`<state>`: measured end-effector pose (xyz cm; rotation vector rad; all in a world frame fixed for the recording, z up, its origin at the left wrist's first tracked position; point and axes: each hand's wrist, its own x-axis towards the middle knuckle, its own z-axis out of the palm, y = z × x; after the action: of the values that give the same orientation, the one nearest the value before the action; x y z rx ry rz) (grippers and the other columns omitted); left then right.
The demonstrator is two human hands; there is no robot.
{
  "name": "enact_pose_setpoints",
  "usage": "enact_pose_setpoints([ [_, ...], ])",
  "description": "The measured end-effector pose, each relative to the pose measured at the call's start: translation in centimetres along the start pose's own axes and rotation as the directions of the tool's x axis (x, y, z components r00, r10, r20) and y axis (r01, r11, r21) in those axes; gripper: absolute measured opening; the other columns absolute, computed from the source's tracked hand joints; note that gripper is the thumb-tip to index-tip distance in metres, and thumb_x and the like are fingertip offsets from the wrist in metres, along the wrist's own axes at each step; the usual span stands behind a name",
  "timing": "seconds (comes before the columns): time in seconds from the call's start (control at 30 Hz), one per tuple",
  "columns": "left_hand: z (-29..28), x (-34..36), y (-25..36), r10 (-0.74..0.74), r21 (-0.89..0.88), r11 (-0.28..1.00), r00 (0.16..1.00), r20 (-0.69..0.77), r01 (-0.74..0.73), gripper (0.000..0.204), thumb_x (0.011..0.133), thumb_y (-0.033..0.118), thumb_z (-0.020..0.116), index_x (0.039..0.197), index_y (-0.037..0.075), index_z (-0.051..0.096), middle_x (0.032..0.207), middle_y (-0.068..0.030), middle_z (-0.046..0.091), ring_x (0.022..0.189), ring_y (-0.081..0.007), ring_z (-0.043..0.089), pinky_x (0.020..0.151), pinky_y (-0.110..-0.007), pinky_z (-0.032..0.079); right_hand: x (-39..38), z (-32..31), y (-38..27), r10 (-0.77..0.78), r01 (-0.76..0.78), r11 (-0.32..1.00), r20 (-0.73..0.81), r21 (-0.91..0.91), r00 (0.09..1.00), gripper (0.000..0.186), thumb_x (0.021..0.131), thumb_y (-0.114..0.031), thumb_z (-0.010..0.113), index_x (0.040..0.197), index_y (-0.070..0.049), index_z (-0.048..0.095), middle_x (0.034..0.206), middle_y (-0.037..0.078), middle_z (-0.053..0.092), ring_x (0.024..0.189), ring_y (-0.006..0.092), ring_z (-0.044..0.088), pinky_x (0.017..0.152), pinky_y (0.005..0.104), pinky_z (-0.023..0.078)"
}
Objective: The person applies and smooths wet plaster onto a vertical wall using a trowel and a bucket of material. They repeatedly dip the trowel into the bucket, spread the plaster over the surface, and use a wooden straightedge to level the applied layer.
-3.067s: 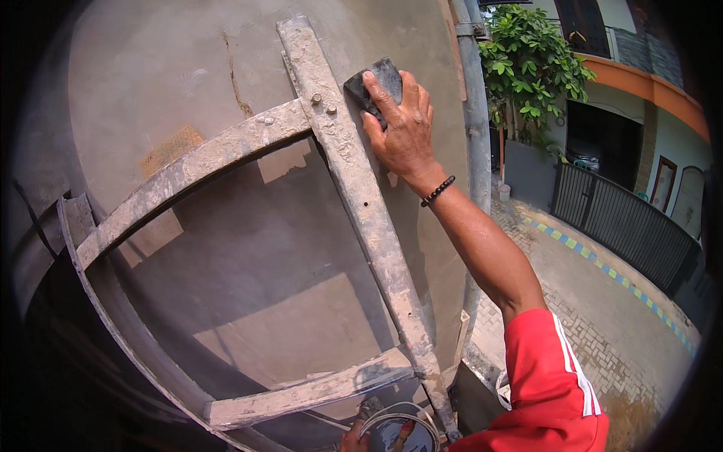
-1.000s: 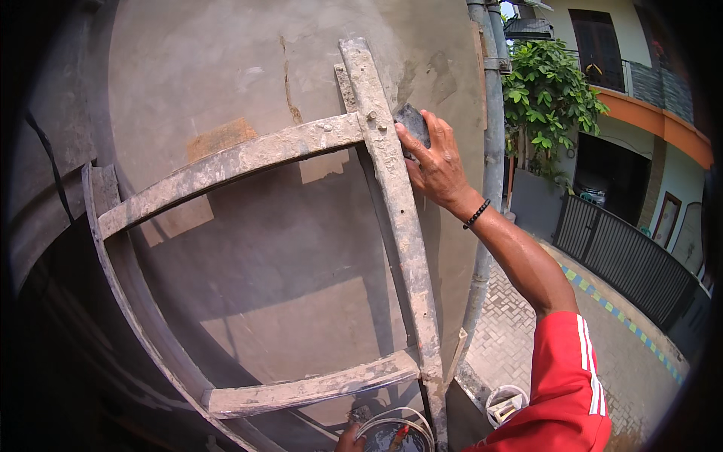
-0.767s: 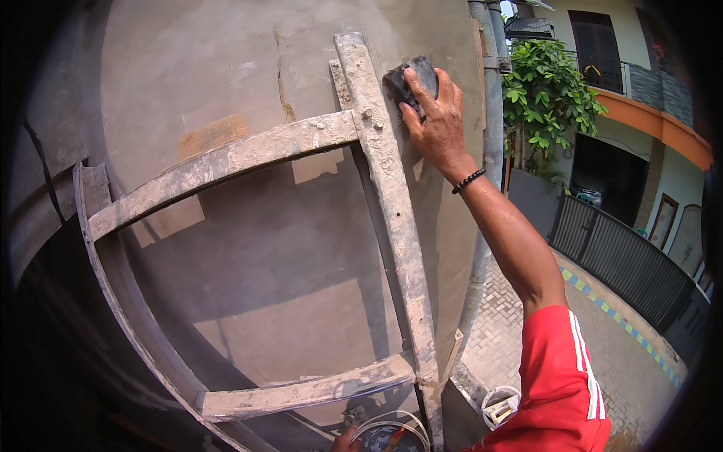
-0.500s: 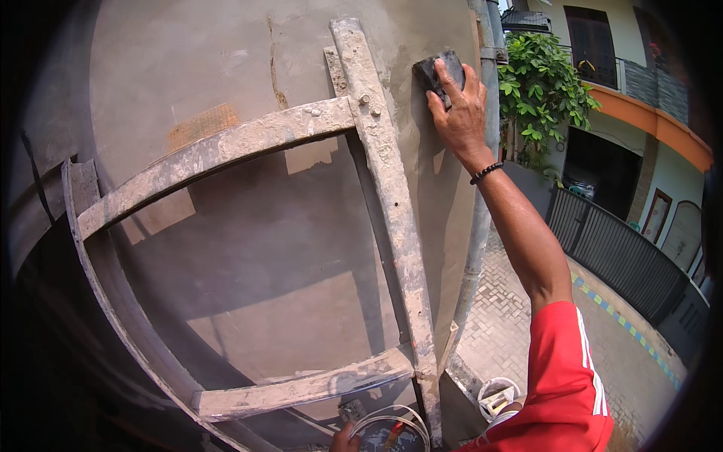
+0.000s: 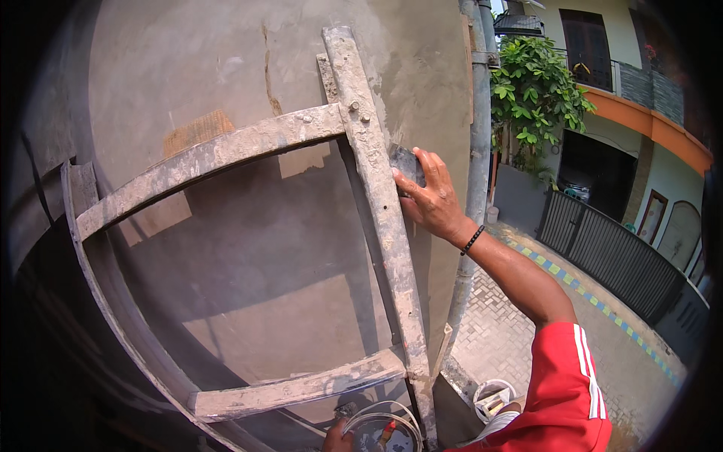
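Head view. One right hand lies flat, fingers spread, pressing a dark grey sponge block against the grey plastered wall; the block sits under the fingertips, just right of the upright plank, and is mostly covered by the hand. Three mortar-caked planks show: the upright, an upper crossbar and a lower crossbar. One left hand, cut off by the lower edge, rests at a bucket rim; its grip cannot be told. One grey pipe runs just right of the wall. One small white bucket stands below.
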<state>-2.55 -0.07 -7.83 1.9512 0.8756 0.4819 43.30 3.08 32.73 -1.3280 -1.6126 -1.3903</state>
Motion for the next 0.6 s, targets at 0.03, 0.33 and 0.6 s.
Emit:
enact_pose_setpoints([
  [0.03,-0.1,0.1,1.2,-0.012,-0.028,1.0,1.0,0.005,0.012,0.046,0.089,0.003,0.047,0.135,-0.004,0.05,0.132,-0.0227,0.058,0.126,-0.0308,0.052,0.109,-0.037,0.036,-3.6,-1.0,-0.4,-0.029,0.025,0.999,0.113,0.038,0.993,0.073,0.071,-0.011,0.079,0.137,-0.029,0.053,0.142,0.024,0.037,0.126,0.0424,0.041,0.104,0.0483,0.04],
  [0.33,-0.9,0.8,2.8,0.033,-0.068,0.997,0.999,-0.004,-0.033,0.046,0.088,0.001,0.046,0.133,-0.003,0.053,0.129,-0.0206,0.059,0.124,-0.0299,0.053,0.108,-0.038,0.037,-10.4,-16.5,-11.3,0.265,-0.457,0.639,0.38,0.619,0.886,0.055,0.082,-0.025,0.069,0.131,-0.003,0.059,0.126,0.027,0.058,0.111,0.0397,0.06,0.094,0.0433,0.048],
  [0.6,-0.9,0.7,3.0,0.033,-0.155,0.987,0.999,0.034,-0.028,0.044,0.088,-0.001,0.043,0.13,-0.002,0.057,0.128,-0.0176,0.061,0.123,-0.0268,0.053,0.109,-0.037,0.038,-9.9,-16.4,-27.4,-0.179,-0.456,0.353,0.537,0.817,0.824,0.049,0.089,-0.049,0.059,0.112,-0.007,0.069,0.097,0.017,0.07,0.089,0.04,0.066,0.082,0.0527,0.051],
])
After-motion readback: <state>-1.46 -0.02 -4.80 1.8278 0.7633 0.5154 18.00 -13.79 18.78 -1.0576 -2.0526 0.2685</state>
